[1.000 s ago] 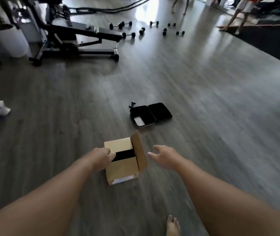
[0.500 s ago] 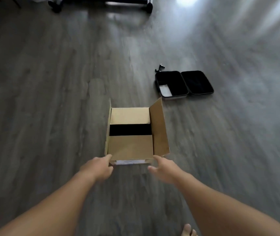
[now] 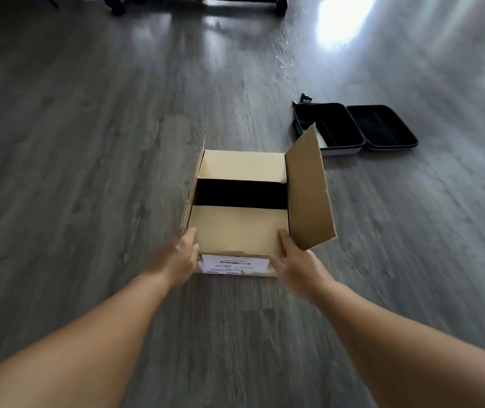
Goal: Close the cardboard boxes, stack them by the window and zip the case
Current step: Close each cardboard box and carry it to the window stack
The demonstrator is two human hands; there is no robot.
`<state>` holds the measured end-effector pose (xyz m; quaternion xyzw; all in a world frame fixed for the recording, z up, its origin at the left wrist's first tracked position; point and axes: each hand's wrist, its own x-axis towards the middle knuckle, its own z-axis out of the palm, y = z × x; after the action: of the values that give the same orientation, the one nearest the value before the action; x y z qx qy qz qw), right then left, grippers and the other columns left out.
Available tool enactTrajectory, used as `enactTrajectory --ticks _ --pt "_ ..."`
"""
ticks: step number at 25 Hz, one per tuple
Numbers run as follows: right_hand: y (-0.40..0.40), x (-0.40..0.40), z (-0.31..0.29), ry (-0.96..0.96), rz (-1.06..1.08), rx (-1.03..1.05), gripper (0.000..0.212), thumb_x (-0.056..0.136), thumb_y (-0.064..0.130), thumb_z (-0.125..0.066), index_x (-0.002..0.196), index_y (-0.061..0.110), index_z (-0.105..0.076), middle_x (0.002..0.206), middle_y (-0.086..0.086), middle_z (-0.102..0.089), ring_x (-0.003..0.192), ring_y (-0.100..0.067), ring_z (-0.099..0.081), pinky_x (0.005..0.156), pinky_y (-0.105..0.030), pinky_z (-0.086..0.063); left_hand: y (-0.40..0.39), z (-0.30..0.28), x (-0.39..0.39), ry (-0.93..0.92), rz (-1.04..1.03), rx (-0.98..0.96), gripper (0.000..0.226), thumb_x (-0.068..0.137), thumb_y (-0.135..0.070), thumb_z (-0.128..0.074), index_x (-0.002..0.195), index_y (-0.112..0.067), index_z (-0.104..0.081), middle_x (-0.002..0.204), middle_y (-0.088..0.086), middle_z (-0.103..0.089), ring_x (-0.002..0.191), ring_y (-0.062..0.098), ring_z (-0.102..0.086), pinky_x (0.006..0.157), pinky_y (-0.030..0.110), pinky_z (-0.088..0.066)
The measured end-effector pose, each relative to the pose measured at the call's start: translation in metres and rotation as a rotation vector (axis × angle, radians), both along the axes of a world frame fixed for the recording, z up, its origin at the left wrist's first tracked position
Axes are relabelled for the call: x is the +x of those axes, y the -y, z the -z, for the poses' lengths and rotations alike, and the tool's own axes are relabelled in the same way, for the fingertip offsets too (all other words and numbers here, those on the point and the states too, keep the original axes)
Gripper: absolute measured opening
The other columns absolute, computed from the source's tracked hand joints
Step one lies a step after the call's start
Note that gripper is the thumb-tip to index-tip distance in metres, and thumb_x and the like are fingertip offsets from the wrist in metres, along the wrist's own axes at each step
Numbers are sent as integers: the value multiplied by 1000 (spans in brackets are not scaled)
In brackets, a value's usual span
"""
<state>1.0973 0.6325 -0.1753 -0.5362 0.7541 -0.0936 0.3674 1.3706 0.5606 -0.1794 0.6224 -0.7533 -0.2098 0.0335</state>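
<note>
Left hand (image 3: 180, 260) at the near left corner of the cardboard box (image 3: 239, 231), thumb up over the box's top edge, remaining fingers blurred and loosely extended against the left side; no clear curl around anything. Right hand (image 3: 295, 265) at the near right corner, fingers straight and spread, fingertips touching the near inner flap and the base of the right outer flap (image 3: 309, 195); nothing pinched. Both forearms reaching in from the bottom corners of the view.

Box resting on the grey wood floor (image 3: 88, 142), roughly mid-floor in view. Two inner flaps folded down flat, a dark gap between them across the middle. Right outer flap standing up and tilted outward; left outer flap upright, seen edge-on. White shipping label (image 3: 232, 265) on the near side wall, between the two hands.

Black case (image 3: 356, 128) lying open on the floor beyond the box, toward the right, both halves flat and side by side, partly hidden behind the raised right flap. Black equipment base (image 3: 200, 1) at the far edge of the floor. Bright glare patch (image 3: 341, 22) on the floor at the upper right.
</note>
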Motion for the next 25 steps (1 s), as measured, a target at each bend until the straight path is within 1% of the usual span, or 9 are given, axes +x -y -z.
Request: enactTrajectory --ticks 2,4,6,10,14,18,20,22,25 --pt "10 -3 11 24 34 -120 66 98 54 -43 157 40 -17 135 -14 -58 110 -32 -60 86 -36 -47 8 10 -2 24 -1 -107 9 99 -26 -46 97 -17 -47 75 8 -59 63 32 -57 57 34 -44" --pt "14 -6 22 19 76 -236 59 100 53 -42 155 37 -27 130 -14 -61 111 -33 -59 84 -34 -43 10 18 -4 39 8 -166 10 99 -18 -48 89 -15 -46 67 7 -55 56 31 -55 52 32 -36" --pt "17 -6 29 -24 74 -330 51 101 50 -43 149 33 -37 119 -15 -62 108 -38 -60 82 -38 -45 13 19 -7 62 26 -198 8 94 -8 -50 88 -12 -49 66 11 -56 59 35 -58 52 32 -34" --pt "23 -7 20 -35 85 -426 25 100 40 -49 117 22 -49 103 -12 -61 95 -38 -59 75 -39 -42 20 -3 -17 65 13 -235 14 85 4 -51 93 -4 -57 76 20 -64 70 39 -62 56 33 -35" --pt "23 -36 8 -62 110 -478 24 100 37 -53 114 18 -54 103 -14 -65 96 -37 -59 75 -37 -40 25 -21 -44 -13 55 -285 29 84 10 -49 109 3 -62 88 25 -68 78 40 -65 65 41 -51" --pt "7 -80 5 -73 198 -475 23 100 39 -53 113 20 -54 103 -12 -65 98 -38 -58 73 -37 -37 33 -23 -96 -115 116 -305 32 83 11 -44 108 0 -61 88 23 -65 83 43 -64 66 41 -51" --pt "-5 -107 7 -89 245 -464 24 100 38 -53 118 23 -54 107 -12 -67 100 -38 -59 73 -38 -38 29 -19 -129 -163 157 -296 41 82 13 -41 116 0 -60 92 22 -66 86 42 -64 68 40 -50" --pt "-19 -136 10 -136 291 -433 33 100 39 -54 130 25 -52 112 -14 -66 104 -40 -60 73 -38 -37 23 -12 -161 -203 215 -273 54 81 14 -40 132 -1 -55 105 25 -67 95 43 -64 79 43 -54" --pt "-37 -173 15 -224 364 -339 60 101 45 -52 155 25 -34 131 -19 -60 120 -41 -56 88 -42 -42 19 -3 -204 -217 254 -215 65 85 10 -45 147 -7 -44 124 26 -61 115 42 -57 95 37 -48"
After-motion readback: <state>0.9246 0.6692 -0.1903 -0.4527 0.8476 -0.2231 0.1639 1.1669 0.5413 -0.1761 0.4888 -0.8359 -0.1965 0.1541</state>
